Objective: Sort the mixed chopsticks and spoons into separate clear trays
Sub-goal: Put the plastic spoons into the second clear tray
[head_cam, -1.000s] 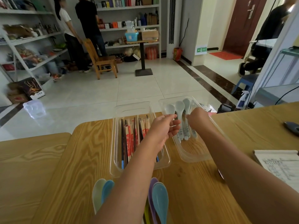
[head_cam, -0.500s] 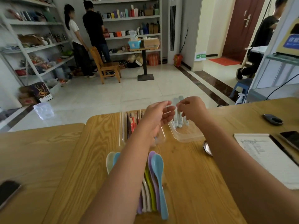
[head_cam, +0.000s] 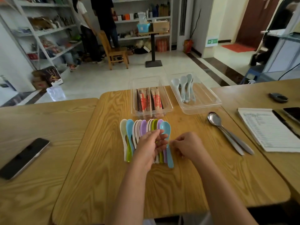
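A row of several coloured plastic spoons (head_cam: pixel 129 135) lies on the wooden table (head_cam: pixel 100 176) in front of me. My left hand (head_cam: pixel 151 146) hovers over their handles with loosely bent fingers and holds nothing. My right hand (head_cam: pixel 188 146) has curled fingers, with its fingertips right beside the handle of the blue spoon (head_cam: pixel 165 129); I cannot tell whether they touch it. Behind the row, a clear tray (head_cam: pixel 132 101) holds chopsticks (head_cam: pixel 149 101). To its right, a second clear tray (head_cam: pixel 203 108) holds three pale spoons (head_cam: pixel 183 88).
Two metal spoons (head_cam: pixel 227 132) lie to the right of my hands. A notebook (head_cam: pixel 267 129), a phone (head_cam: pixel 292 112) and a small dark object (head_cam: pixel 278 97) are on the right table. Another phone (head_cam: pixel 24 158) lies at the left. People stand by the far shelves.
Both hands have drawn back from the spoon tray towards me and now sit over the row of coloured spoons. The pale spoons stay in the right tray.
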